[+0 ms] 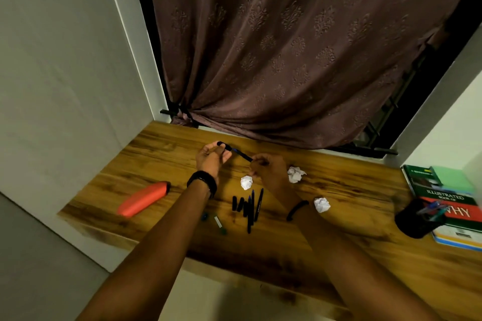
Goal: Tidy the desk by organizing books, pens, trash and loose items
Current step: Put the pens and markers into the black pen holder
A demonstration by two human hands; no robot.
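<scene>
Above the wooden desk point(339, 190) my left hand point(212, 157) pinches a dark pen cap point(224, 145) and my right hand point(266, 168) grips a dark blue pen point(242, 155); cap and pen meet between the hands. Below them several dark pens and caps point(249, 207) lie side by side on the desk. Three crumpled paper balls lie around my right arm: one point(246, 182) below the hands, one point(296, 174) to the right, one point(322, 204) near my right wrist. A black pen holder point(414, 219) with pens in it stands at the right.
An orange case point(143, 198) lies at the desk's left end. Small loose bits point(217, 221) sit near my left forearm. A stack of books point(448, 198) fills the right corner behind the pen holder. A brown curtain point(287, 47) hangs behind the desk.
</scene>
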